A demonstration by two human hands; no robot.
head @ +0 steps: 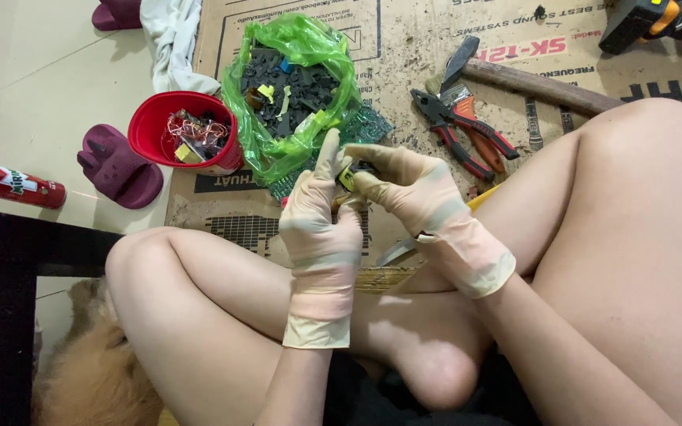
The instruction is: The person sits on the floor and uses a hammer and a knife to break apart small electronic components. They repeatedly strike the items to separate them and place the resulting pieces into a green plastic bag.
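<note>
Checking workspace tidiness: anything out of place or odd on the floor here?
Yes. A red drink can lies tipped on its side on the tiles at left. The cardboard sheet is littered with dark grit. Pliers and a hammer lie loose by the knee.

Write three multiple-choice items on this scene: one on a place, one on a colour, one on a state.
1. Where is the red bowl?
A. beside the green plastic bag
B. on the hammer
C. on a knee

2. What colour are the handles of the pliers?
A. blue
B. red and orange
C. white

3. How do the hands stand?
A. both flat on the cardboard
B. one in the bag
C. both raised, pinching a small part

Answers:
1 A, the bowl stands against the bag's left side on the cardboard.
2 B, the grips are red and orange with dark jaws.
3 C, the gloved left hand and right hand meet at a small dark and yellow part.
</note>
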